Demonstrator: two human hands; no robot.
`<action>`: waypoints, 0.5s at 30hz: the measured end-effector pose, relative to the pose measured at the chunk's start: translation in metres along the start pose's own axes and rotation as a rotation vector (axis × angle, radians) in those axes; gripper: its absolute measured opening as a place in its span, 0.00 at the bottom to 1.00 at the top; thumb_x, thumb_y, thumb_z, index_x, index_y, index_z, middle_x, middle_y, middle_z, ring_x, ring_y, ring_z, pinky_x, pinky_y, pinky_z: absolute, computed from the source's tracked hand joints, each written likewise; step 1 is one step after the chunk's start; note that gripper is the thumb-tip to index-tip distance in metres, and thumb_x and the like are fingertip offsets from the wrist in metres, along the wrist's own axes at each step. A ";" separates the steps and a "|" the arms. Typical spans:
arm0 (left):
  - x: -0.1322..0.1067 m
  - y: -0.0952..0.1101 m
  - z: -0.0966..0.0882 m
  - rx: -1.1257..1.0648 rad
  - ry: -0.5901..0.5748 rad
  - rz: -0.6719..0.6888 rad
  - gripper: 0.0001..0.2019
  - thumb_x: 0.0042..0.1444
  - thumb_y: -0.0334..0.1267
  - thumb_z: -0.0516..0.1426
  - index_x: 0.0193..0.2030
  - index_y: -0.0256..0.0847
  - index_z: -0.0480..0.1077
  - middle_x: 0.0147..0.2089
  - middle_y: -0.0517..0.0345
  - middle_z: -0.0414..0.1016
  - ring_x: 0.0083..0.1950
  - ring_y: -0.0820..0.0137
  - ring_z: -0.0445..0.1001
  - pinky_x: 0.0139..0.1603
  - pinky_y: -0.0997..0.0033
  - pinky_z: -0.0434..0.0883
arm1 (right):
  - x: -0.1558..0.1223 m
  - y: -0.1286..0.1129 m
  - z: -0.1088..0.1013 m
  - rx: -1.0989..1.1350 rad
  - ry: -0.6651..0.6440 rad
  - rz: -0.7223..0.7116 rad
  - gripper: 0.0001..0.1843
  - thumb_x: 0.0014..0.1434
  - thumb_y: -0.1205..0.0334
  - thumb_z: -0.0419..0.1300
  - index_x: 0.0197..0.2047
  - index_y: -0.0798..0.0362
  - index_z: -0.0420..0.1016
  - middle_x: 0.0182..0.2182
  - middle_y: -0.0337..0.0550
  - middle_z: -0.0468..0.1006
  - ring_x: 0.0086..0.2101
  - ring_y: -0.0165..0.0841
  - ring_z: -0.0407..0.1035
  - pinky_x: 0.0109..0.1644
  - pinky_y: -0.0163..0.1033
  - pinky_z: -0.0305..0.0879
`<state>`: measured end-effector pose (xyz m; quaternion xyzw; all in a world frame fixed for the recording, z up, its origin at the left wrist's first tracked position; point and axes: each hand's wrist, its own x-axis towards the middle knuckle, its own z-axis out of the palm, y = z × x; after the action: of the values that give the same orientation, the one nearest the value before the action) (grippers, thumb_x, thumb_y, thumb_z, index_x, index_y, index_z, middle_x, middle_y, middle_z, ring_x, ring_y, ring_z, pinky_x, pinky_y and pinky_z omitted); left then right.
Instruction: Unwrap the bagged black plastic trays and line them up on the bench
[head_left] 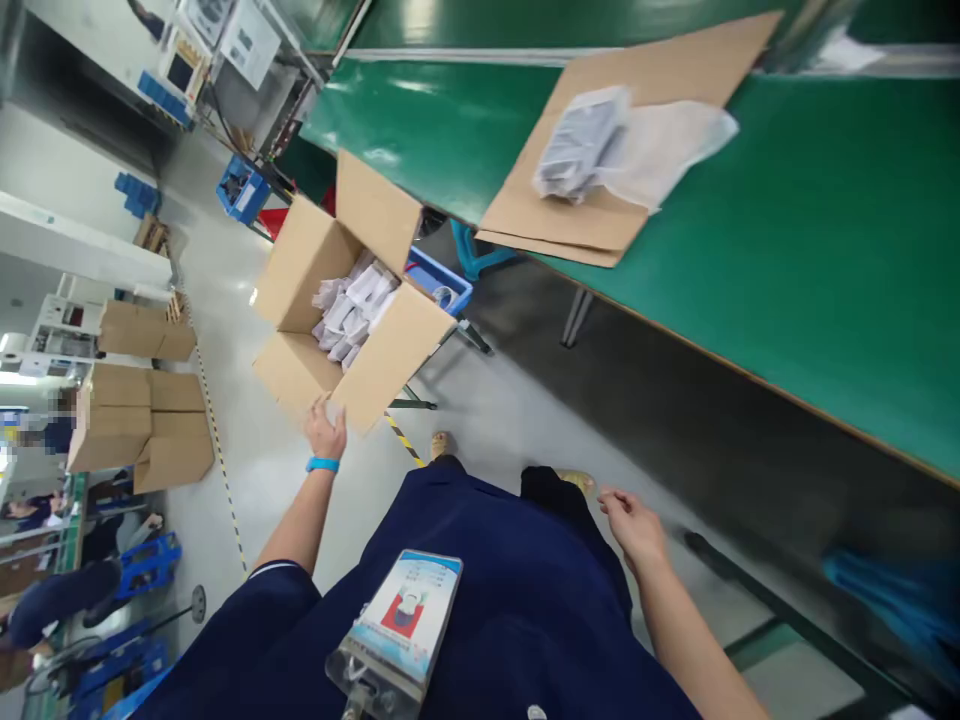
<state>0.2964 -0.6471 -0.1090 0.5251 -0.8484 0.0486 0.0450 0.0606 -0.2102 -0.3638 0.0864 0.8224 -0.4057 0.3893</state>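
Observation:
My left hand point(326, 432), with a blue wristband, is at the near flaps of an open cardboard box point(397, 355). Its fingers are apart and overlap the flap edge; whether they touch it I cannot tell. Inside the box lie several small white-wrapped packets point(352, 310). Low on my right side, my right hand point(634, 525) hangs loosely with bent fingers and nothing in it. On the green table point(810, 300), a flattened cardboard sheet point(517, 205) carries a blurred stack of grey-white wrapped pieces point(581, 145) beside a white wrapping sheet point(667, 145).
A blue bin point(457, 292) sits behind the box, above dark stand legs. The green table's edge runs along my right. A dark metal frame point(795, 620) stands low at right. Stacked cartons point(150, 425), a blue stool point(150, 562) and other people are at left, past a striped floor line.

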 end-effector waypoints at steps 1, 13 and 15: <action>0.012 -0.026 -0.001 0.026 0.035 -0.111 0.28 0.68 0.50 0.49 0.68 0.35 0.61 0.70 0.37 0.63 0.73 0.53 0.59 0.73 0.46 0.56 | -0.002 -0.014 0.011 -0.017 -0.011 0.001 0.21 0.46 0.47 0.57 0.35 0.54 0.79 0.28 0.51 0.80 0.31 0.44 0.75 0.37 0.46 0.70; -0.009 -0.140 0.168 -0.753 -0.707 0.138 0.42 0.62 0.53 0.58 0.75 0.31 0.48 0.75 0.32 0.55 0.74 0.51 0.59 0.72 0.49 0.62 | -0.187 -0.266 0.327 -0.227 -0.188 -1.217 0.16 0.68 0.51 0.54 0.45 0.52 0.77 0.38 0.47 0.80 0.38 0.36 0.73 0.47 0.42 0.67; -0.042 -0.158 0.171 -0.913 -0.884 0.334 0.35 0.58 0.54 0.61 0.68 0.36 0.64 0.67 0.39 0.70 0.68 0.51 0.68 0.69 0.51 0.65 | -0.201 -0.301 0.409 -0.363 -0.458 -1.398 0.14 0.69 0.53 0.54 0.48 0.51 0.76 0.41 0.47 0.80 0.42 0.38 0.72 0.49 0.43 0.67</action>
<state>0.4519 -0.7025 -0.2785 0.2852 -0.7924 -0.5303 -0.0977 0.2930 -0.6734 -0.1912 -0.6071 0.6382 -0.4241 0.2105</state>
